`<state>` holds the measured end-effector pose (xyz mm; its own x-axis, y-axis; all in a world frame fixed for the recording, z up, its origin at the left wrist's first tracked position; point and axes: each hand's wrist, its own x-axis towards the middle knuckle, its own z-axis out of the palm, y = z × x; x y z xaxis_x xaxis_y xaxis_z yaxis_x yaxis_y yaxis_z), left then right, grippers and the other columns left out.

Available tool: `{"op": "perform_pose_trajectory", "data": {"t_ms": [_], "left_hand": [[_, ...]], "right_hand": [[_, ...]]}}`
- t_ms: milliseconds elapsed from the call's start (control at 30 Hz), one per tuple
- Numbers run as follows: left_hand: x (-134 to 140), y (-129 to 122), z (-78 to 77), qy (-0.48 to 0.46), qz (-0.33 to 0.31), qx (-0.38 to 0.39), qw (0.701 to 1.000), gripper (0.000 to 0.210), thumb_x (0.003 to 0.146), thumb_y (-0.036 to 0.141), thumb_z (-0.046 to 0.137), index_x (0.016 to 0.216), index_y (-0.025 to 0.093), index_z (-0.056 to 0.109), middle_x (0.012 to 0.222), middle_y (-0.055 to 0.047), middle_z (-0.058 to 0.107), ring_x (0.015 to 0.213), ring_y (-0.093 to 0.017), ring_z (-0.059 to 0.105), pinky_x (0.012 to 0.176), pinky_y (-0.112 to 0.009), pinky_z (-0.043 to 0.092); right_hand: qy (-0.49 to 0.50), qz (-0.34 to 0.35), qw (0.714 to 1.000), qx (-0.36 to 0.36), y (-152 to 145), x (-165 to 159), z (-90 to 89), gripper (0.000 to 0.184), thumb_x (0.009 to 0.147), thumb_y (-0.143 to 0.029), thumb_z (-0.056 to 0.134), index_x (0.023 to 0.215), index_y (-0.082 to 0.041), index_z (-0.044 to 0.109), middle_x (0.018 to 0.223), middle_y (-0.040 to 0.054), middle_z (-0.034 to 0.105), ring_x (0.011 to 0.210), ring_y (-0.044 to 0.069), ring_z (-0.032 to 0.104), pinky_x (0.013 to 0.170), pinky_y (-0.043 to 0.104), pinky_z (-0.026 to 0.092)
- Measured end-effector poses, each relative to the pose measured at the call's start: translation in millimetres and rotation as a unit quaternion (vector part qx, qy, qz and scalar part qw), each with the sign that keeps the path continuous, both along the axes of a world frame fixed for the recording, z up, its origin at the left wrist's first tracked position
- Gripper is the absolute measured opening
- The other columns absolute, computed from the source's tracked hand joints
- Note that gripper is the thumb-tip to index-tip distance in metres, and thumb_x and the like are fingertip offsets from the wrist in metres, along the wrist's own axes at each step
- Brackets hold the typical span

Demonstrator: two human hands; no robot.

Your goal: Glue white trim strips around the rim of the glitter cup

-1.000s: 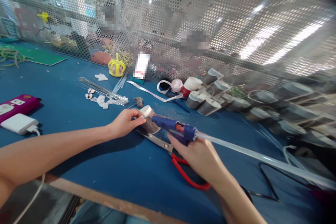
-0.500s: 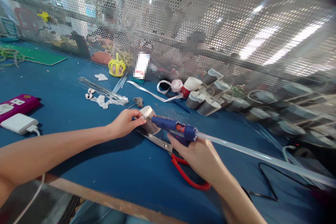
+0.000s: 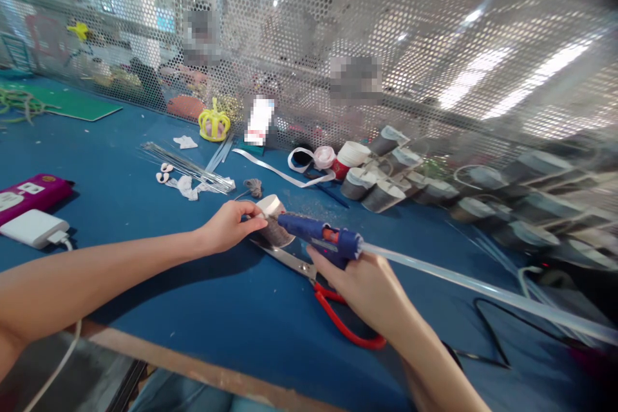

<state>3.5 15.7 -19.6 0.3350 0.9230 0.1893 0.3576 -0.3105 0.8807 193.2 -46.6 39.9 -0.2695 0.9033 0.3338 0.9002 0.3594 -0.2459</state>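
Observation:
My right hand [image 3: 367, 283] is wrapped round a blue hot glue gun [image 3: 313, 232], with a long clear glue stick [image 3: 434, 273] running out of its back end. The gun's nozzle meets the side of a small grey cup-like piece [image 3: 276, 230] with a pale top. Thumb and fingers of my left hand [image 3: 239, 224] pinch that piece at its upper left edge; whether they also hold a cord there is too small to make out. Beneath the piece and the gun lie scissors [image 3: 333, 312] with red handles, blades pointing to the far left.
Thin wires [image 3: 188, 167], white scraps and a small bundle of grey cord [image 3: 253, 188] lie beyond my left hand. A yellow crown-shaped piece [image 3: 214, 123] stands near the mesh panel [image 3: 290, 32]. Several grey cups [image 3: 383, 196] crowd the right. A white power bank [image 3: 35, 228] sits left.

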Motion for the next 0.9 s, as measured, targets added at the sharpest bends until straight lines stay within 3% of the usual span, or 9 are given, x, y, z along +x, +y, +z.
{"op": "perform_pose_trajectory", "data": {"t_ms": [267,500,900], "left_hand": [[0.2,-0.2,1.5,-0.002,-0.004,0.001,1.000,0.019,0.071,0.028,0.049,0.067,0.012,0.058,0.067,-0.002,0.058,0.065,-0.012,0.050,0.063,-0.023,0.039],[-0.6,1.4,-1.4,-0.004,-0.005,0.007,1.000,0.019,0.071,0.029,0.050,0.068,0.013,0.060,0.070,-0.002,0.060,0.066,-0.013,0.051,0.063,-0.023,0.040],[-0.4,-0.2,0.8,-0.002,-0.015,0.028,1.000,0.019,0.072,0.028,0.049,0.066,0.013,0.058,0.070,-0.002,0.060,0.067,-0.013,0.050,0.062,-0.022,0.039]], "right_hand": [[-0.071,0.047,0.996,0.022,0.7,1.2,-0.6,0.023,0.072,-0.022,0.041,0.068,-0.017,0.064,0.048,0.0034,0.054,0.045,0.015,0.051,0.041,0.023,0.037],[0.050,-0.023,0.999,-0.001,0.3,-0.2,-2.7,0.019,0.072,-0.025,0.044,0.067,-0.017,0.061,0.046,0.0017,0.055,0.039,0.013,0.050,0.039,0.023,0.038],[0.051,-0.023,0.998,-0.015,1.1,2.5,5.4,0.021,0.072,-0.025,0.042,0.062,-0.016,0.059,0.040,-0.0002,0.050,0.035,0.012,0.046,0.037,0.022,0.036]]}}
